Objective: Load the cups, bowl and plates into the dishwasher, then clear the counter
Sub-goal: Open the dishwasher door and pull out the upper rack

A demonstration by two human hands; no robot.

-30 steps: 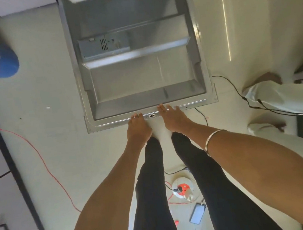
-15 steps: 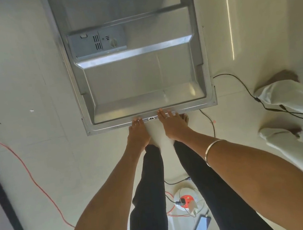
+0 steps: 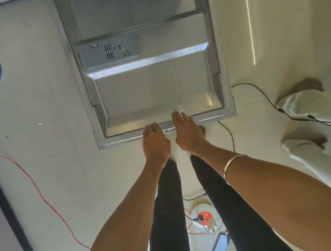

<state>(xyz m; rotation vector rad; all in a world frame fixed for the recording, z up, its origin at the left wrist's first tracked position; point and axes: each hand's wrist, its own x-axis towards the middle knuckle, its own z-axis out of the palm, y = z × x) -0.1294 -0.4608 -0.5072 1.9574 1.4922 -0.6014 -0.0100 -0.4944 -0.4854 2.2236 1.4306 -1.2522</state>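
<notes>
View straight down over an open dishwasher door (image 3: pixel 152 89), lowered flat above a pale tiled floor (image 3: pixel 40 160). Both hands rest on the door's near edge – the left hand (image 3: pixel 155 142) with fingers straight and together, the right hand (image 3: pixel 187 135) with fingers straight and slightly spread, holding nothing. No cups, bowl or plates are in sight. The steel door looks stiff, heavy and smooth, likely best held along this near rim, either side of the latch (image 3: pixel 167 130). Open floor lies to the left; cables (image 3: pixel 260 96), a phone (image 3: pixel 221 244) and another person's feet (image 3: pixel 300 89) crowd the right
</notes>
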